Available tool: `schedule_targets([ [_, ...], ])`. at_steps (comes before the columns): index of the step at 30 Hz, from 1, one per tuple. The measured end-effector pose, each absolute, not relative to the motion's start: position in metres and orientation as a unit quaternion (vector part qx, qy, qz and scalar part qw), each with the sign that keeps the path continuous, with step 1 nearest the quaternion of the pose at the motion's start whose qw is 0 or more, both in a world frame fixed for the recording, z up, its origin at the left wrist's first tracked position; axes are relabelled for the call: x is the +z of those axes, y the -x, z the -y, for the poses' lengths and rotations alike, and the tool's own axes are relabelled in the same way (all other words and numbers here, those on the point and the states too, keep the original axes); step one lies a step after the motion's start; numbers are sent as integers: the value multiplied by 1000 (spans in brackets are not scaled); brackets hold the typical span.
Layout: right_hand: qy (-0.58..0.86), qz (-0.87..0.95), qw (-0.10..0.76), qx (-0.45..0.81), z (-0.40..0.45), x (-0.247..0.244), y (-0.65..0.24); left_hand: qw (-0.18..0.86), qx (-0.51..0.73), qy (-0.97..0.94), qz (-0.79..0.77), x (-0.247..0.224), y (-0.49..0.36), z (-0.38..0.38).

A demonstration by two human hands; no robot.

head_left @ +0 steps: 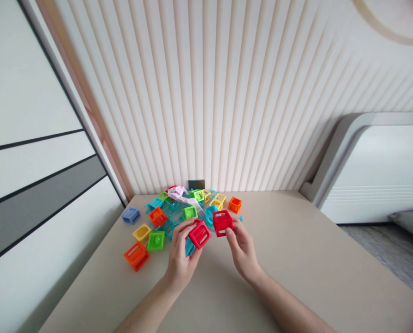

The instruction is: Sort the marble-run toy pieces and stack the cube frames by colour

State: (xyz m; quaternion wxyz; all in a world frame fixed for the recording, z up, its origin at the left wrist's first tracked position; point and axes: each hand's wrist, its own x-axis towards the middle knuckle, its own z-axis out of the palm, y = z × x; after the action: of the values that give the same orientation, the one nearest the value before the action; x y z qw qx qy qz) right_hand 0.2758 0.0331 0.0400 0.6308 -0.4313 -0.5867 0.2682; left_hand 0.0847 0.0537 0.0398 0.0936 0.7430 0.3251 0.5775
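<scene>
My left hand (183, 252) grips a red hollow cube (200, 234), tilted, with its fingers along the left side and the thumb below. A blue piece (190, 247) shows just under that cube, partly hidden; whether it is joined to it I cannot tell. In my right hand (243, 247) is another red cube (222, 223), held by the thumb in front and fingers behind. The two red cubes are close together, with a small gap between them. Behind them lies a pile of colored hollow blocks, including a green one (190, 212) and a teal one (211, 215).
On the beige table (283, 245), orange (137, 256), green (156, 240), yellow (142, 232) and blue (131, 215) blocks lie at the left. An orange cube (234, 204) sits behind my right hand. A ribbed wall panel stands at the back, a white cabinet at the left.
</scene>
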Motion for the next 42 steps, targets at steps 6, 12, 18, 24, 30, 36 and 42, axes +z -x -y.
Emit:
schedule_targets([
  [6,413,579,630,311,-30,47,-273,333,565,-671,-345,34,-89,-48],
  [12,410,579,631,314,-29,47,-272,555,590,-494,-316,43,-95,-46],
  [18,412,587,627,306,-29,46,-273,622,564,-458,-291,45,-97,-48],
  [24,423,576,623,319,-27,46,-271,630,526,-493,-289,53,-99,-39],
  [30,431,556,626,337,-25,36,-269,639,438,-542,-324,55,-94,-41],
  [36,421,579,618,323,-26,28,-269,620,417,-580,-323,53,-94,-41],
  [42,428,587,611,316,-24,38,-269,605,442,-574,-331,51,-94,-42],
])
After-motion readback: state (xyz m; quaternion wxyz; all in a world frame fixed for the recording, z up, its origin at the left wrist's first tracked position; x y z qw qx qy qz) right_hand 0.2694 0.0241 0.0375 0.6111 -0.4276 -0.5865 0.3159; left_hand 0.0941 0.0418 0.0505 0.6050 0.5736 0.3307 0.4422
